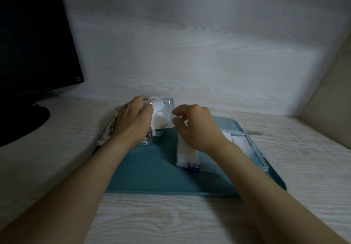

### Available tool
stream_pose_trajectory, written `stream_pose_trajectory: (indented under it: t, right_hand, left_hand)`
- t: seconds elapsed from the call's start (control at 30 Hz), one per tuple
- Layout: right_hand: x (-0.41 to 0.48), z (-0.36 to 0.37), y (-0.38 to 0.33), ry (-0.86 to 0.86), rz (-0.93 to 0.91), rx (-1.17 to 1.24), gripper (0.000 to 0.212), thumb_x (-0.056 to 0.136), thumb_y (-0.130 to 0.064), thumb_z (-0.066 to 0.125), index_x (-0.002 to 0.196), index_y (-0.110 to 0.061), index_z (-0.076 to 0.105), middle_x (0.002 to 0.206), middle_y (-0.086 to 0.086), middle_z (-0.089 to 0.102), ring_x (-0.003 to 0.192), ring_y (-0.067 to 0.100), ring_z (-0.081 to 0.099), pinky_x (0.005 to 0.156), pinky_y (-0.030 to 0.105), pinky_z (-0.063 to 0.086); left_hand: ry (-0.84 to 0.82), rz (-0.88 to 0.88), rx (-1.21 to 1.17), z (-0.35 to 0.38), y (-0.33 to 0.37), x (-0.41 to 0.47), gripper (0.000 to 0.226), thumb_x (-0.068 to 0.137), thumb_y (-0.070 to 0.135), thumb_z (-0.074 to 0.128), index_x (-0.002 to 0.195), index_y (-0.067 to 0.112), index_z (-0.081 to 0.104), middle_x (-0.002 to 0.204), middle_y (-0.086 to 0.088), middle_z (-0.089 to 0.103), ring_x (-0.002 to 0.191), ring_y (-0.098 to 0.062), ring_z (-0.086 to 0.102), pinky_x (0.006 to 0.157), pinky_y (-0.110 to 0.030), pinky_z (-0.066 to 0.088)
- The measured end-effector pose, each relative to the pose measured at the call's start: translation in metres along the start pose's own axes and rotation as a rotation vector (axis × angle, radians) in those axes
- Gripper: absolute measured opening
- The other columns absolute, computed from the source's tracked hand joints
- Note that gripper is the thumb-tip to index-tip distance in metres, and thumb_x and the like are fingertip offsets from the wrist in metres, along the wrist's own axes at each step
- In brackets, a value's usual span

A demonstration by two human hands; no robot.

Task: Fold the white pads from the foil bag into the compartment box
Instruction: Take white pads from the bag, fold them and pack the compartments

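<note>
A crinkled silver foil bag (106, 131) lies at the teal tray's far left corner. My left hand (133, 120) lies over it and grips its open mouth. A white pad (161, 114) sticks out of the bag, and my right hand (193, 126) pinches the pad's right edge between thumb and fingers. Under my right wrist sits the clear compartment box (247, 148), its lid open, with white folded pads in some compartments. A blue latch (193, 166) shows at its near end.
The teal tray (152, 173) lies on a pale wood-grain desk. A black monitor (34, 34) with a round stand stands at the far left. A pale wall panel rises behind, and a beige side wall closes the right.
</note>
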State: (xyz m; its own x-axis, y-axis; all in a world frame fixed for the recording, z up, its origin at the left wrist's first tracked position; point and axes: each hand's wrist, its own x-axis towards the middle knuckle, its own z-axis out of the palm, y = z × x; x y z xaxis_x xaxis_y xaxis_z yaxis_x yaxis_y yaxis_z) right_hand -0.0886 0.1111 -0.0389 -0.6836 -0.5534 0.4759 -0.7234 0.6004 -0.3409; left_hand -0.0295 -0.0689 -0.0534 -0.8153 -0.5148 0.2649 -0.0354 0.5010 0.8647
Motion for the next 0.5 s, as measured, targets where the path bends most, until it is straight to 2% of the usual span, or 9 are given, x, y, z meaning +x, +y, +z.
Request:
stream_pose_trajectory:
  t: [0.07,0.13,0.17,0.2,0.23,0.27,0.33,0.4,0.5]
  right_hand:
    - [0.011,0.003,-0.001,-0.010,0.027,0.005,0.025,0.100,-0.013,0.062,0.121,-0.013,0.075,0.116,0.004,0.077,0.101,0.027,0.068,0.092,0.027,0.047]
    - [0.021,0.007,-0.004,-0.074,0.036,-0.010,0.021,0.094,-0.007,0.063,0.089,-0.024,0.074,0.084,-0.002,0.070,0.079,0.030,0.051,0.080,0.026,0.039]
    - [0.026,0.009,-0.006,-0.105,0.025,-0.018,0.029,0.091,-0.006,0.064,0.075,-0.030,0.065,0.072,-0.006,0.059,0.075,0.029,0.042,0.077,0.026,0.036]
    - [0.030,0.012,-0.008,-0.135,0.034,-0.006,0.027,0.089,-0.007,0.067,0.074,-0.029,0.063,0.071,-0.007,0.057,0.074,0.029,0.046,0.077,0.028,0.041]
    - [0.033,0.015,-0.009,-0.158,0.038,0.016,0.012,0.088,-0.010,0.071,0.083,-0.021,0.070,0.079,-0.002,0.064,0.077,0.030,0.057,0.081,0.033,0.049]
    - [0.036,0.019,-0.009,-0.173,0.028,0.036,0.010,0.087,-0.015,0.075,0.096,-0.011,0.073,0.091,0.003,0.070,0.086,0.030,0.066,0.087,0.039,0.054]
    - [0.040,0.025,-0.010,-0.212,0.041,0.086,0.041,0.089,-0.029,0.081,0.122,-0.007,0.069,0.113,0.008,0.072,0.104,0.027,0.070,0.097,0.042,0.054]
    - [0.042,0.028,-0.011,-0.261,0.042,0.060,0.066,0.089,-0.043,0.081,0.140,-0.008,0.060,0.129,0.010,0.069,0.116,0.029,0.067,0.096,0.035,0.050]
    - [0.044,0.029,-0.012,-0.302,0.033,0.021,0.062,0.091,-0.043,0.078,0.140,-0.009,0.060,0.133,0.012,0.068,0.119,0.030,0.065,0.087,0.027,0.043]
  left_hand:
    - [-0.026,-0.017,-0.023,-0.002,0.001,0.001,0.072,0.082,0.050,0.035,0.151,0.038,0.050,0.156,0.005,0.052,0.144,-0.023,0.044,0.120,-0.047,0.035]
    - [-0.041,-0.019,-0.043,-0.003,0.000,0.003,0.072,0.083,0.048,0.034,0.152,0.038,0.048,0.158,0.007,0.050,0.145,-0.021,0.042,0.117,-0.041,0.035]
    - [-0.048,-0.023,-0.052,-0.003,-0.001,0.005,0.068,0.086,0.046,0.035,0.152,0.037,0.048,0.151,0.008,0.056,0.141,-0.021,0.044,0.112,-0.038,0.036]
    - [-0.055,-0.027,-0.057,-0.003,-0.003,0.006,0.060,0.092,0.042,0.037,0.150,0.035,0.050,0.136,0.012,0.063,0.134,-0.020,0.047,0.105,-0.036,0.036]
    - [-0.053,-0.038,-0.064,-0.003,-0.004,0.008,0.051,0.098,0.037,0.039,0.147,0.034,0.052,0.118,0.016,0.065,0.126,-0.019,0.050,0.099,-0.034,0.036]
    - [-0.043,-0.048,-0.067,-0.003,-0.006,0.009,0.045,0.101,0.033,0.040,0.143,0.033,0.054,0.110,0.017,0.063,0.122,-0.019,0.051,0.097,-0.035,0.037]
    - [-0.017,-0.057,-0.068,-0.004,-0.009,0.012,0.039,0.101,0.034,0.042,0.137,0.034,0.059,0.120,0.012,0.062,0.121,-0.021,0.054,0.099,-0.037,0.042]
    - [0.006,-0.043,-0.047,-0.002,-0.012,0.012,0.035,0.101,0.035,0.044,0.132,0.033,0.062,0.126,0.011,0.064,0.119,-0.020,0.056,0.096,-0.037,0.043]
    - [0.016,-0.014,-0.031,0.001,-0.013,0.013,0.036,0.103,0.037,0.045,0.134,0.030,0.061,0.130,0.006,0.066,0.121,-0.022,0.058,0.098,-0.037,0.046]
